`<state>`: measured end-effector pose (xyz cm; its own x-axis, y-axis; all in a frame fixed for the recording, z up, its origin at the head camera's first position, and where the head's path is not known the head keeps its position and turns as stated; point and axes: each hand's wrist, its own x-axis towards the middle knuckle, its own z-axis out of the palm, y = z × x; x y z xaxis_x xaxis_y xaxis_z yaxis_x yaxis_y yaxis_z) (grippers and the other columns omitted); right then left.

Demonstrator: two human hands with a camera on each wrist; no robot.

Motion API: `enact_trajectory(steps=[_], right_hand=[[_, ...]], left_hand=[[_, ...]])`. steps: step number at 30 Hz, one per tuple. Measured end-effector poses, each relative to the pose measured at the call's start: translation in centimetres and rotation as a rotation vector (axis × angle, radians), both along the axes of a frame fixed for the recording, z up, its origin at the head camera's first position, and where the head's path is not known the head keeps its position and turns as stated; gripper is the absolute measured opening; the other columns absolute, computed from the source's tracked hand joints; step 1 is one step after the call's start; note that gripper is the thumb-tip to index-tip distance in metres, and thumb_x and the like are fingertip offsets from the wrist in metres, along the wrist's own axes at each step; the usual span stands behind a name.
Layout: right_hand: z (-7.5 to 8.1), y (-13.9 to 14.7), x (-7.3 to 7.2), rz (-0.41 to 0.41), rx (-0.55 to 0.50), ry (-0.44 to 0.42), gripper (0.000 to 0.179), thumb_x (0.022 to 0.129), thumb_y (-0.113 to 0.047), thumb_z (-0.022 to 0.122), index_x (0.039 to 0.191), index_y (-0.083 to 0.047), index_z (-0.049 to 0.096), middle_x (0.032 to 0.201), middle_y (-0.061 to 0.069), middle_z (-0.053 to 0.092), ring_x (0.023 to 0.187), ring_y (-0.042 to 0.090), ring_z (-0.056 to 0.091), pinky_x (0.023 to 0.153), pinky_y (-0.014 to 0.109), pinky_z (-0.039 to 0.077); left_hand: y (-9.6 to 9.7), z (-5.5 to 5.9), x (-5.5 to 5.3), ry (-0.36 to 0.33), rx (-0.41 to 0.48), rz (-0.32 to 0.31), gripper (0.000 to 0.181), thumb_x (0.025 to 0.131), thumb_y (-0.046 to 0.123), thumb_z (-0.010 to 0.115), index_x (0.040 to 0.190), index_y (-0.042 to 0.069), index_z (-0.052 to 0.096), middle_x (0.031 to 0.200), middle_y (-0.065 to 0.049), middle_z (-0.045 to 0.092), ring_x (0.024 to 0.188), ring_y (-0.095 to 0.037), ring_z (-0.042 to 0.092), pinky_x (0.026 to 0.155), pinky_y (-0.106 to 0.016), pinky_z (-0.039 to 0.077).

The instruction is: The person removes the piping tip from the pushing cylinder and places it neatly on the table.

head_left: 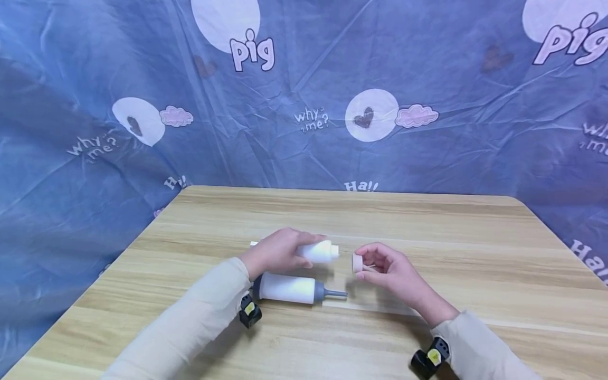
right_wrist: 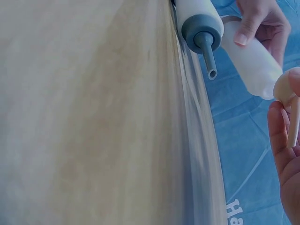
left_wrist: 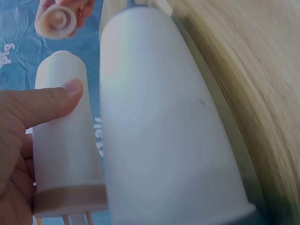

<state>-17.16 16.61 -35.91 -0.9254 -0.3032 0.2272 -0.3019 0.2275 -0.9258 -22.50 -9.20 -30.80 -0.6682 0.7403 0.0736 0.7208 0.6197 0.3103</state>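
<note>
My left hand (head_left: 274, 252) grips a white squeeze bottle (head_left: 319, 252) from above, with its uncapped neck pointing right. The left wrist view shows the thumb (left_wrist: 58, 104) across the bottle's side and a beige band (left_wrist: 70, 199) round its base. My right hand (head_left: 399, 274) pinches a beige nozzle cap (head_left: 357, 263), its hollow side facing the bottle neck, a short gap apart. The spout (right_wrist: 294, 124) runs back toward the palm. A second white bottle (head_left: 287, 288) with a grey nozzle cap (head_left: 319, 292) lies on its side just nearer than the left hand.
All this takes place over a light wooden table (head_left: 465, 243). Behind it hangs a blue printed cloth (head_left: 294, 148). Small black cameras sit on the left wrist (head_left: 249, 311) and the right wrist (head_left: 429, 359).
</note>
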Motion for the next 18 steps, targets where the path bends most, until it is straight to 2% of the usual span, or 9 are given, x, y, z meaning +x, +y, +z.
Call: enact_trajectory(steps=[5,10,18], right_hand=[[0.0,0.2,0.1,-0.004,0.005,0.004,0.039,0.077,-0.003,0.071,0.112,0.003,0.055,0.095,0.006,0.065,0.085,0.009,0.063,0.078,0.022,0.052],[0.0,0.3,0.1,-0.006,0.007,0.005,0.039,0.076,-0.003,0.071,0.111,0.003,0.055,0.094,0.005,0.065,0.084,0.008,0.063,0.077,0.022,0.052],[-0.1,0.5,0.2,0.006,-0.017,0.013,0.039,0.076,0.000,0.071,0.111,0.005,0.055,0.093,-0.004,0.065,0.085,0.007,0.063,0.076,0.022,0.052]], left_hand=[[-0.7,-0.4,-0.5,-0.047,-0.016,0.031,0.061,0.078,0.016,0.074,0.134,0.015,0.050,0.130,-0.003,0.056,0.113,-0.022,0.057,0.096,-0.034,0.044],[-1.3,-0.9,-1.0,-0.066,-0.052,0.062,0.061,0.078,0.017,0.073,0.134,0.015,0.050,0.133,-0.002,0.054,0.117,-0.023,0.054,0.100,-0.036,0.041],[-1.8,-1.7,-1.2,-0.102,-0.053,0.093,0.060,0.077,0.016,0.074,0.133,0.015,0.052,0.132,-0.004,0.055,0.115,-0.024,0.055,0.100,-0.037,0.042]])
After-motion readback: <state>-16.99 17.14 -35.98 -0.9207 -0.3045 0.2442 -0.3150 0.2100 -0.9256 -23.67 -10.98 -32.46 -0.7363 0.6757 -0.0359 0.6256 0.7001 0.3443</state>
